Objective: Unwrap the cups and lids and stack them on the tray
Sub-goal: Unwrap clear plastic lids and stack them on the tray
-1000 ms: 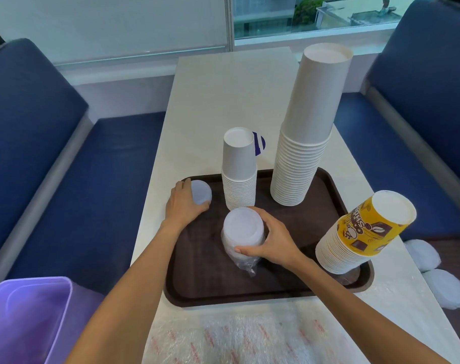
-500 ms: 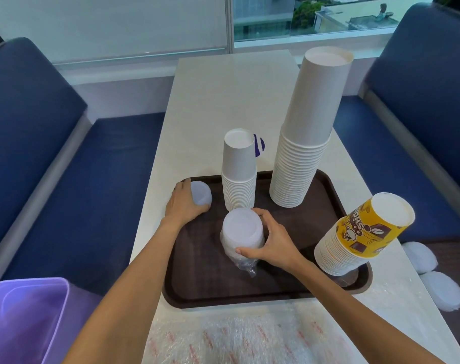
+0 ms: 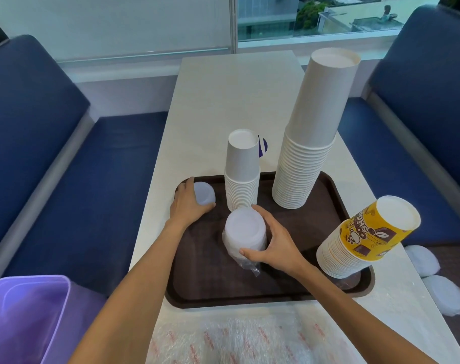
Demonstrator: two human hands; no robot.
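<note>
I am seeing my left hand (image 3: pixel 188 206) resting at the far-left corner of the brown tray (image 3: pixel 197 285), its fingers (image 3: pixel 189 181) curling around a small lid stack (image 3: pixel 204 193) that is standing on the tray. My right hand (image 3: pixel 278 245) is gripping a large lid stack (image 3: pixel 244 232) near the tray's middle, thumb at the near side and fingers wrapping over the far side. Clear plastic wrap (image 3: pixel 247 266) is hanging bunched around the bottom of that stack and touching the tray. Just behind it a short cup stack (image 3: pixel 242 169) is standing upside down on the tray, and to its right a tall cup stack (image 3: pixel 310 132) is rising upright. At the tray's near-right corner a yellow cup stack (image 3: pixel 363 237) is leaning outward to the right. The tray is sitting on the pale desk (image 3: pixel 223 101), with a sheet of bubble wrap (image 3: pixel 236 340) lying at the near edge. A purple bin (image 3: pixel 21 319) is showing at lower left, and two wrapped white bundles (image 3: pixel 422 261) are lying at the right beyond the desk's edge.
</note>
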